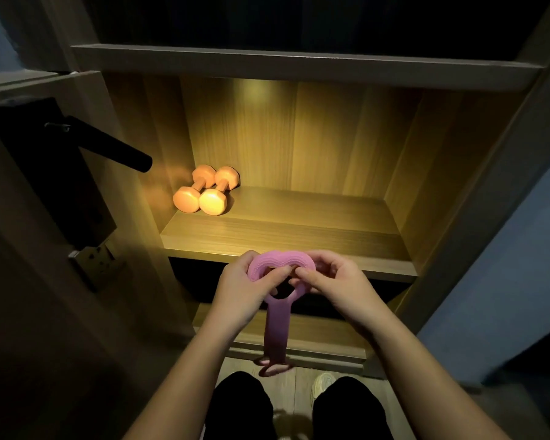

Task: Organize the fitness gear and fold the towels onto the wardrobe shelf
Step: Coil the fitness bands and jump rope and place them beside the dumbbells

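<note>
Band (278, 331), pink, pinched at top by left hand (235, 282) and right hand (340, 281) — lower loops dim, blurred.

Both bare forearms reached forward from the lower edge of the view and drew close together at the hands. The left hand (235, 290) curled its fingers round the left loop of a pink, textured rubber figure-eight resistance band (278, 262). The right hand (340, 281) gripped the right loop with bent fingers. The two thumb tips lay just beside each other at the middle, with the backs of both hands facing the camera.
</note>
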`<state>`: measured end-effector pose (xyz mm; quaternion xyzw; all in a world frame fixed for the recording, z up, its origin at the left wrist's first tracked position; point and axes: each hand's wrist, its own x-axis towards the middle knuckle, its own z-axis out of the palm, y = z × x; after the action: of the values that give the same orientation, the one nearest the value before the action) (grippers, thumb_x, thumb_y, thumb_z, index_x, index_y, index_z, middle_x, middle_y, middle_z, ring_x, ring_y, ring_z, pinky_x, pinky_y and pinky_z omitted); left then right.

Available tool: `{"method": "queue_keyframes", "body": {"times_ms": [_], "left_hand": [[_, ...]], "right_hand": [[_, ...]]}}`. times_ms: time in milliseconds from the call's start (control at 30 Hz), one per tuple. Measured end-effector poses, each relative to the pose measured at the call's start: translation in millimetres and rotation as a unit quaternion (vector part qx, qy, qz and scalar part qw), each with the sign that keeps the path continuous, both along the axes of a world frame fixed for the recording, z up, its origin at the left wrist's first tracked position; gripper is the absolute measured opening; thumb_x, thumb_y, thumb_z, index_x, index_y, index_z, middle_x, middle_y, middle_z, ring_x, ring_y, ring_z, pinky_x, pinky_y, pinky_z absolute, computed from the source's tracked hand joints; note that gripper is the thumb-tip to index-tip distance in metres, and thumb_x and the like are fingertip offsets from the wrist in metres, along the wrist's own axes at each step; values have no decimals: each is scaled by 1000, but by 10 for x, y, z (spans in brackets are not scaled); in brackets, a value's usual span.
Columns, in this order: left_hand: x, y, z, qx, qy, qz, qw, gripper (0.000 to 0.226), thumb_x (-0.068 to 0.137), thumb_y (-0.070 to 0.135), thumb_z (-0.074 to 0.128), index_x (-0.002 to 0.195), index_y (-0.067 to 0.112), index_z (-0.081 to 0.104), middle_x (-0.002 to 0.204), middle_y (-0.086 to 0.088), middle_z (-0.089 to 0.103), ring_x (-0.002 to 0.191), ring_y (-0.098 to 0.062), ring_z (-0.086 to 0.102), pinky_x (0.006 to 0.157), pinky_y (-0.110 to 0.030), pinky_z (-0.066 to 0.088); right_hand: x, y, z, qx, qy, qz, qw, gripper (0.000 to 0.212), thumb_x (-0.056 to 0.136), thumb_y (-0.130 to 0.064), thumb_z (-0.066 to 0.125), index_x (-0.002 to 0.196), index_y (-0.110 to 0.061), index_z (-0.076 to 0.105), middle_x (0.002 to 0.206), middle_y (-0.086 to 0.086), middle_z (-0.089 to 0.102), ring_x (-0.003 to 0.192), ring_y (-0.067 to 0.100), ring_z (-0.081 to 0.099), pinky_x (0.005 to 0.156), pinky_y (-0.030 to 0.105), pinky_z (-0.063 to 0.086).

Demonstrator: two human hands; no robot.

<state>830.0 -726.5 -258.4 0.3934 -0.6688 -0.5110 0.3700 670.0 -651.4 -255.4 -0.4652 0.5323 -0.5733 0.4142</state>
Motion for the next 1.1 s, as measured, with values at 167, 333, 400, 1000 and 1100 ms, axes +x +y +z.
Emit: {"method": "queue_keyframes", "body": {"times_ms": [167, 333, 400, 1000, 1100], "left_hand": [[89, 4, 21, 55, 42, -118, 991, 20, 85, 27, 70, 95, 10, 69, 75, -3, 66, 74, -12, 64, 72, -24, 56], [188, -8, 87, 128, 113, -205, 964, 37, 79, 34, 62, 98, 2, 65, 77, -3, 63, 81, -16, 61, 86, -30, 54], [176, 10, 78, 128, 128, -185, 966, 40, 79, 32, 63, 100, -2, 62, 76, -5, 65, 78, -16, 63, 83, -30, 54], [-35, 77, 95, -233, -97, 16, 967, 17, 96, 19, 56, 112, 24, 57, 93, 13, 63, 82, -2, 64, 71, -25, 53], [-59, 41, 156, -295, -162, -25, 941, 24, 100, 28, 48, 124, 24, 50, 98, 11, 59, 83, -3, 58, 71, -28, 51]], "right_hand": [[-15, 95, 39, -37, 35, -36, 998, 27, 89, 9, 60, 102, -13, 67, 91, 1, 72, 81, 5, 68, 73, 20, 53], [11, 143, 91, -53, 71, -42, 995, 32, 93, 7, 56, 109, -19, 63, 102, 1, 70, 92, 5, 66, 83, 23, 55], [46, 128, 92, -54, 87, -50, 993, 32, 95, 6, 53, 114, -18, 61, 106, 2, 69, 97, 8, 66, 90, 30, 55], [89, 195, 111, -86, 191, -128, 969, 36, 91, -4, 65, 123, -19, 64, 116, -6, 67, 110, 5, 61, 96, 24, 48], [41, 205, 161, -89, 243, -125, 958, 38, 91, -4, 64, 126, -19, 62, 112, -8, 62, 107, 4, 58, 95, 26, 48]]}}
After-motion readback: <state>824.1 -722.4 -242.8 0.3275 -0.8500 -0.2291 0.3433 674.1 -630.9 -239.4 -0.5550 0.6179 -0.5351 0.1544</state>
